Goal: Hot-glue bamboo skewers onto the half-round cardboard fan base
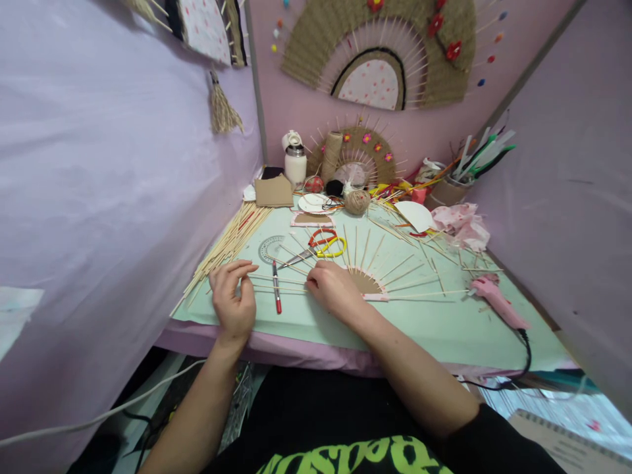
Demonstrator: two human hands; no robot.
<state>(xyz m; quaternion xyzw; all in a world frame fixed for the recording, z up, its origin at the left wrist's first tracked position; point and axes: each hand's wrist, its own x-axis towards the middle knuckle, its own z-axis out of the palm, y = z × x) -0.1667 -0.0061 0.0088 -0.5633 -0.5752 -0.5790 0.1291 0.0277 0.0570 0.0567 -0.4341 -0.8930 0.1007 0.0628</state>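
Note:
A half-round cardboard piece [363, 282] with a pink-spotted rim lies on the table, thin wooden sticks [394, 270] fanning out from it. Over its left side, my right hand [333, 289] is closed, fingertips pinched on a thin wooden stick near its inner end; the exact grip is hidden. To the left, my left hand [233, 299] is open beside the outer ends of the two lowest left sticks, thumb and fingers apart. Between the hands lies a red-capped pen [277, 289], under or beside those sticks. Scissors [323, 247] with red and yellow handles lie just beyond.
A pile of loose sticks [227, 243] lies at left, near a clear protractor [269, 249]. A pink glue gun [500, 303] with a black cord rests at right. Behind stand a white bottle [295, 164], a twine ball [357, 201] and a tool-filled container [448, 192].

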